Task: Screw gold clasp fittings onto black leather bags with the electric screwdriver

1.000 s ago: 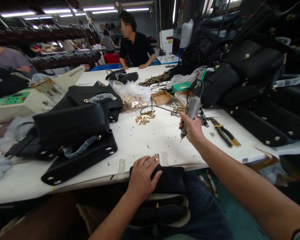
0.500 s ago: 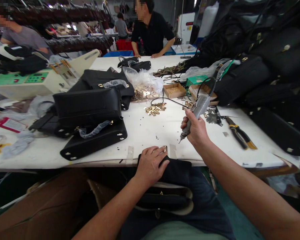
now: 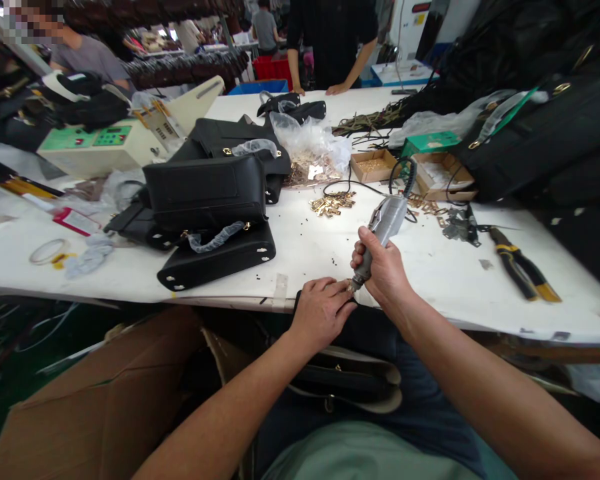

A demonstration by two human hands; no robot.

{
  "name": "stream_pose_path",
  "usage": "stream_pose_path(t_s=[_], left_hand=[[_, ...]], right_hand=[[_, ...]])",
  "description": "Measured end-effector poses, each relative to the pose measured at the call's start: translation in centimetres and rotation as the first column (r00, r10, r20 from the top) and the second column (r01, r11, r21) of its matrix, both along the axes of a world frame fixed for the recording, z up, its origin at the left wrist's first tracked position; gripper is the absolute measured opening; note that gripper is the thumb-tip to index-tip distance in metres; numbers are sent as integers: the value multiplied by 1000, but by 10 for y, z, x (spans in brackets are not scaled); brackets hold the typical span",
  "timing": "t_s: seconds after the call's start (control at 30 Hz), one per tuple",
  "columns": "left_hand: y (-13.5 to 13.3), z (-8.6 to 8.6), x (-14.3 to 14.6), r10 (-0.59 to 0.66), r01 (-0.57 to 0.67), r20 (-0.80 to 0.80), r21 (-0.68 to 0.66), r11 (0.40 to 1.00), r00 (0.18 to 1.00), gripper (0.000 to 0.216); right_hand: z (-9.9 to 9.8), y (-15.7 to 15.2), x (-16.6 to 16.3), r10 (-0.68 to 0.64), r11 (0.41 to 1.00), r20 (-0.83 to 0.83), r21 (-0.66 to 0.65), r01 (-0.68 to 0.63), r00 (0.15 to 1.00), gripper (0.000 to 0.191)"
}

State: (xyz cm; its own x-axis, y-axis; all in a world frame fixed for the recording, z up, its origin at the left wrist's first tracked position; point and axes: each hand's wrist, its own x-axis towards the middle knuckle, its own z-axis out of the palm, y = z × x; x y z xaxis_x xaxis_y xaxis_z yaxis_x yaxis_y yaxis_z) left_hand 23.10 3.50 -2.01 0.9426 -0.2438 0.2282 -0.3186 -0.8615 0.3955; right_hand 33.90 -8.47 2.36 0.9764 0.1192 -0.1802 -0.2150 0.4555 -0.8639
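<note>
My right hand (image 3: 384, 270) is closed round a grey corded power screwdriver (image 3: 386, 223), its tip pointing down at the fingertips of my left hand (image 3: 323, 311). My left hand lies with fingers curled on the flap of a black handbag (image 3: 360, 353) that rests on my lap against the near edge of the white table (image 3: 305, 257). Whatever the fingertips pin down is hidden under them.
Black handbags (image 3: 205, 200) are stacked left of centre, more (image 3: 540, 140) are piled at right. Gold fittings (image 3: 331, 203), small boxes (image 3: 373, 165), a plastic bag of hardware (image 3: 310, 150) and pliers (image 3: 523, 270) lie on the table. A cardboard box (image 3: 95, 407) stands by my left knee. People work at the far side.
The screwdriver has come down and left, from above the table to my left hand's fingertips. The small gold fitting by my left fingers is now hidden. The view has tilted downward.
</note>
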Motion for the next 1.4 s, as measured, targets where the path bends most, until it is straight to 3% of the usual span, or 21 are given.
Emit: stream_pose_path(t_s=[0.83, 1.4], left_hand=[[0, -4, 1, 18, -17, 36, -40, 999, 999, 28], [1, -6, 2, 12, -11, 64, -4, 1000, 998, 23]], right_hand=[[10, -1, -4, -31, 997, 0, 75, 31, 1000, 45], [5, 0, -8, -47, 998, 16, 32, 47, 999, 44]])
